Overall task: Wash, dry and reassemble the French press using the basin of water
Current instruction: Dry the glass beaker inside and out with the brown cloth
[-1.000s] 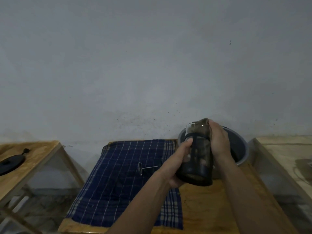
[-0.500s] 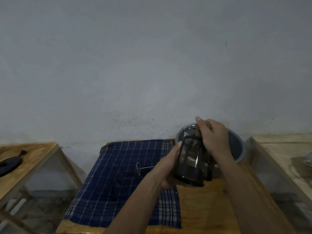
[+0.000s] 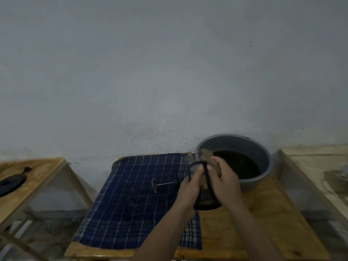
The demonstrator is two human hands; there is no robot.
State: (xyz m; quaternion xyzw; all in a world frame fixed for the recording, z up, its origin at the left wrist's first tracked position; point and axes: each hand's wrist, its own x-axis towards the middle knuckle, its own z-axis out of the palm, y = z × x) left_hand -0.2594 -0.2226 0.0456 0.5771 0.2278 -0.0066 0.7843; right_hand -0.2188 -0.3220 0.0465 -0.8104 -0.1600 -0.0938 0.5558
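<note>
Left hand point(image 3: 188, 187): wrapped around glass jug point(image 3: 204, 185).
Right hand point(image 3: 225, 182): closed on tan cloth point(image 3: 207, 154) inside jug.
Place: above surface point(image 3: 263, 213), at 7 o'clock from basin point(image 3: 263, 178).
Tip: hold firm, wipe gently all round.

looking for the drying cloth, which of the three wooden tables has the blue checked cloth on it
The middle table, the one that also carries the grey basin. The left table holds only a black lid; the right table has no cloth.
</note>
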